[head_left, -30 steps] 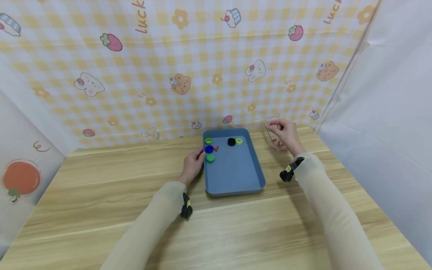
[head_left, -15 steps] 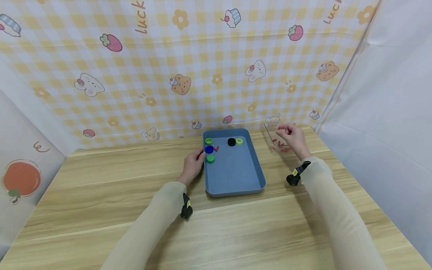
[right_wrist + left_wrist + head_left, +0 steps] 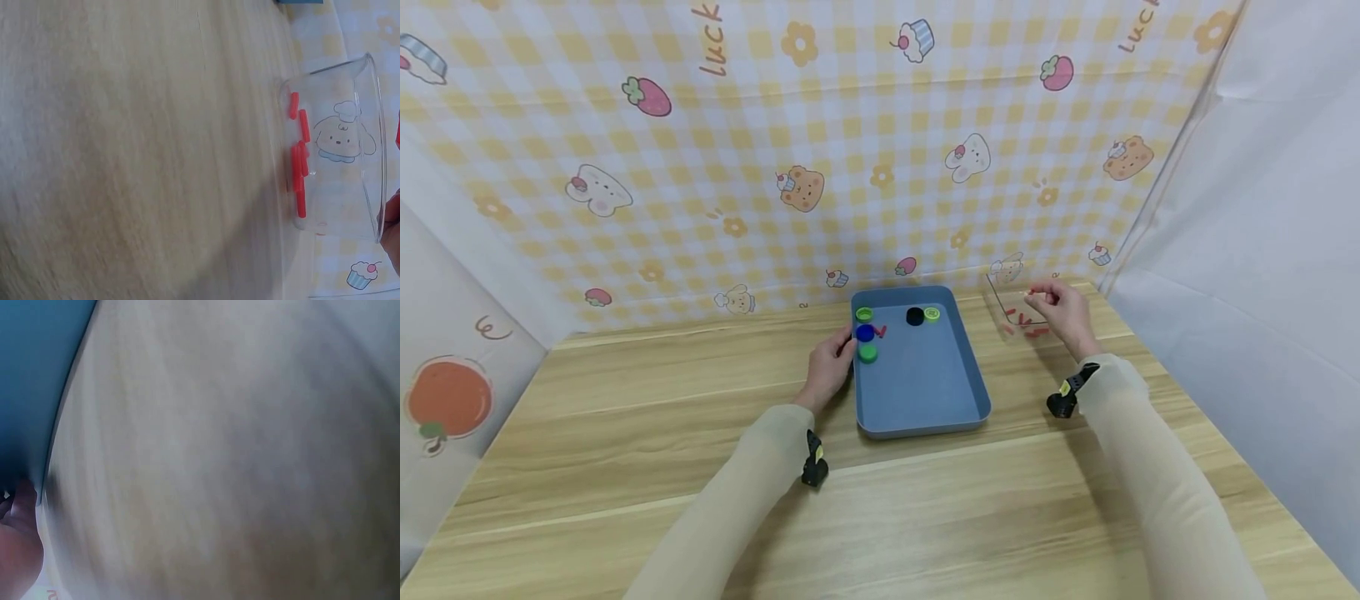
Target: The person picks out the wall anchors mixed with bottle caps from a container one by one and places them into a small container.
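Note:
My right hand (image 3: 1063,315) is above the right part of a clear plastic box (image 3: 1006,304), pinching a small red stick (image 3: 1032,292) at the fingertips. In the right wrist view, part of that hand (image 3: 391,234) shows beside the clear box's rim (image 3: 381,187). Several red sticks (image 3: 299,162) lie on the box's bottom. My left hand (image 3: 829,367) holds the left wall of a blue-grey tray (image 3: 925,383); its thumb (image 3: 24,509) lies against the tray wall in the left wrist view. Its other fingers are mostly hidden.
Inside the tray are a green cap (image 3: 868,354), a blue cap (image 3: 865,332), a light green cap (image 3: 864,315), a black cap (image 3: 915,316) and a yellow-green cap (image 3: 932,313). Red sticks (image 3: 881,332) lie by the blue cap. A patterned cloth (image 3: 850,125) hangs behind the table.
My right hand has moved right and slightly down across the clear box, the red stick now showing at its fingertips. The left hand and the tray have stayed in place.

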`<control>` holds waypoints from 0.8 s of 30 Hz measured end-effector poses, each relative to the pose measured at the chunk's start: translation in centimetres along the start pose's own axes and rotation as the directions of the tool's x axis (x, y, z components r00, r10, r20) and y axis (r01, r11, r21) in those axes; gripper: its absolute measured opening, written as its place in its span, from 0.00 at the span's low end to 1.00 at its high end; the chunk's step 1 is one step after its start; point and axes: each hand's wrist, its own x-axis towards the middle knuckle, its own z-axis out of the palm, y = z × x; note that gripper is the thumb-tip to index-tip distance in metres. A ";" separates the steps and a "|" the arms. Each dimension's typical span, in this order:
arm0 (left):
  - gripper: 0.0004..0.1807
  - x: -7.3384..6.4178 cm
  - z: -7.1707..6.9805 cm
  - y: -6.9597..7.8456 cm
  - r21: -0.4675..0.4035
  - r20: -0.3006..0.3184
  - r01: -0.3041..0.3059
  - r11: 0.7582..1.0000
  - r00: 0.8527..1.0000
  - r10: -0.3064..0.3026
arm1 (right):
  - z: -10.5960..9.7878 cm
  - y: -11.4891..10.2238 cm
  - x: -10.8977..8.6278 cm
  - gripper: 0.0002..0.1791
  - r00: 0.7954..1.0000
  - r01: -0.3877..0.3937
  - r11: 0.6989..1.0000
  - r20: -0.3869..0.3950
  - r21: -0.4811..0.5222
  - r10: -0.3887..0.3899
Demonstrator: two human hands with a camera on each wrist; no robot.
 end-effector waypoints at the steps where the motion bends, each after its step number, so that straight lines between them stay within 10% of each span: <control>1: 0.23 0.0 0.0 0.0 0.002 -0.002 0.001 1.000 1.000 -0.001 | 0.0 0.1 0.0 0.15 1.000 -0.002 1.000 -0.003 -0.003 0.002; 24: 0.23 0.1 0.1 -0.2 -0.014 -0.001 -0.007 1.000 1.000 0.007 | 0.4 0.7 0.2 0.13 0.994 0.012 0.992 -0.102 -0.129 -0.025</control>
